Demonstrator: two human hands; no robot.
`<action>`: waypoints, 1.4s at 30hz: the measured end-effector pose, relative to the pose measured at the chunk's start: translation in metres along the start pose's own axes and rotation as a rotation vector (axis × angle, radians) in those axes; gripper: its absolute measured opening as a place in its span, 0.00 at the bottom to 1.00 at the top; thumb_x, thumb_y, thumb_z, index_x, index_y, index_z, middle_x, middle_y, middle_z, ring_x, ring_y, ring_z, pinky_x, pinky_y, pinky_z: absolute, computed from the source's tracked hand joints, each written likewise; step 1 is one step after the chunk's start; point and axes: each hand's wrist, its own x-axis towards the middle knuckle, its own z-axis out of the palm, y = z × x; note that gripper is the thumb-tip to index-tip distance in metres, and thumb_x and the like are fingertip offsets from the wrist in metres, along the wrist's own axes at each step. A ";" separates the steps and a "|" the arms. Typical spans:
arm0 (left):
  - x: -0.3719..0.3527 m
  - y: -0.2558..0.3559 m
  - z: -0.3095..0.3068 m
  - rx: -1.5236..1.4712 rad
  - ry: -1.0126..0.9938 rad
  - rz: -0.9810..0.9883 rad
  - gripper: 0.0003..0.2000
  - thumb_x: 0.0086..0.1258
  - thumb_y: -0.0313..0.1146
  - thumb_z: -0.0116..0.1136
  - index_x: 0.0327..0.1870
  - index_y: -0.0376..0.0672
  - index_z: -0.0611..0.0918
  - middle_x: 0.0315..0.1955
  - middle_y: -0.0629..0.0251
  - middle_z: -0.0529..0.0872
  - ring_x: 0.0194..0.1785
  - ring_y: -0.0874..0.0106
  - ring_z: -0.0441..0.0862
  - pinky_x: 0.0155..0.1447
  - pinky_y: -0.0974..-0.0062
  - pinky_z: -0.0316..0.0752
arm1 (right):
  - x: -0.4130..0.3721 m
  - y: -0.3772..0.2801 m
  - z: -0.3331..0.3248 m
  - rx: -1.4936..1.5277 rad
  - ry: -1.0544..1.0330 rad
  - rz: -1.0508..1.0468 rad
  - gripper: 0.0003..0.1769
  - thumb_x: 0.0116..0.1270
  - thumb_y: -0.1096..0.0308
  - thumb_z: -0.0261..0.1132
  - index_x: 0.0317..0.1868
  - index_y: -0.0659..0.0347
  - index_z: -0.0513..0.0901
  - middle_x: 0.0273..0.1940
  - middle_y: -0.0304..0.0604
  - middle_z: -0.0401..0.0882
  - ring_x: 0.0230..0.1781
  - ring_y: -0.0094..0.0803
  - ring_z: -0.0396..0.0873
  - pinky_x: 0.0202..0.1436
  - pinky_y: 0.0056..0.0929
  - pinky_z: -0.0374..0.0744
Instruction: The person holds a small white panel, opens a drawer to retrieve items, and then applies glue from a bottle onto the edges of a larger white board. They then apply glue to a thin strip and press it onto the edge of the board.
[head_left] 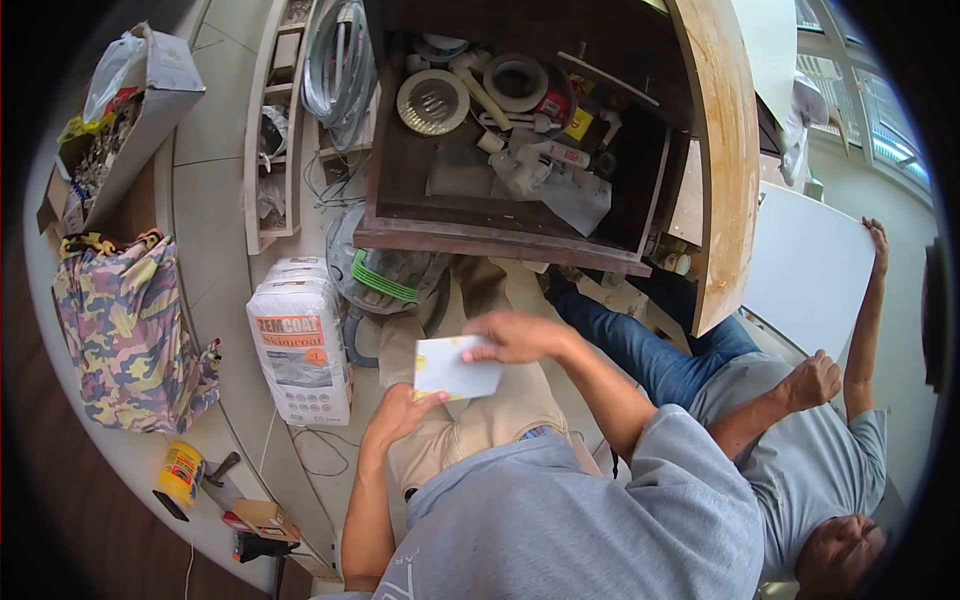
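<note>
In front of my lap is a flat white rectangular piece with yellow patches near its edges; its exact kind I cannot make out. My left hand grips its lower left corner, thumb on the face. From above, my right hand reaches over the upper right side, thumb on the white face and fingers partly hidden behind. Just beyond my hands, an open drawer holds a round metal strainer-like disc, a tape roll, a white tube and crumpled plastic.
A Skimcoat bag stands left of my legs, near a vacuum-like machine. Further left are a camouflage bag, a cardboard box and a yellow container. At right, another person holds a white panel.
</note>
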 end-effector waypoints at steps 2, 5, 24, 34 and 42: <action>-0.002 -0.006 0.000 -0.025 0.079 -0.066 0.22 0.59 0.47 0.58 0.36 0.31 0.81 0.28 0.47 0.82 0.34 0.60 0.81 0.41 0.68 0.71 | 0.000 0.003 -0.027 0.154 0.337 -0.264 0.18 0.62 0.54 0.58 0.42 0.60 0.79 0.43 0.48 0.78 0.41 0.38 0.78 0.45 0.34 0.74; -0.004 -0.032 0.000 0.016 0.250 -0.198 0.22 0.61 0.48 0.56 0.35 0.30 0.80 0.26 0.43 0.81 0.32 0.56 0.80 0.40 0.65 0.70 | -0.002 0.047 -0.100 0.608 1.158 -0.134 0.15 0.62 0.67 0.57 0.45 0.68 0.75 0.32 0.42 0.78 0.30 0.29 0.77 0.38 0.26 0.75; -0.012 -0.100 0.029 -0.014 0.439 -0.277 0.22 0.61 0.47 0.55 0.33 0.28 0.80 0.25 0.42 0.80 0.31 0.53 0.78 0.40 0.64 0.70 | 0.015 0.136 -0.209 -0.600 1.291 -0.021 0.25 0.51 0.65 0.62 0.52 0.60 0.71 0.50 0.57 0.71 0.49 0.51 0.72 0.48 0.43 0.74; -0.020 -0.102 0.031 -0.101 0.425 -0.400 0.24 0.60 0.46 0.57 0.29 0.24 0.78 0.23 0.40 0.79 0.29 0.53 0.77 0.39 0.64 0.69 | 0.097 0.073 -0.209 -0.878 0.694 0.295 0.18 0.45 0.66 0.63 0.40 0.61 0.77 0.37 0.55 0.78 0.44 0.49 0.76 0.47 0.42 0.75; -0.021 -0.109 0.034 -0.129 0.441 -0.334 0.23 0.61 0.45 0.57 0.31 0.25 0.79 0.23 0.42 0.80 0.27 0.57 0.77 0.38 0.65 0.70 | 0.049 0.061 -0.108 -0.736 0.898 0.321 0.23 0.45 0.65 0.64 0.45 0.60 0.76 0.52 0.56 0.69 0.47 0.54 0.73 0.51 0.44 0.73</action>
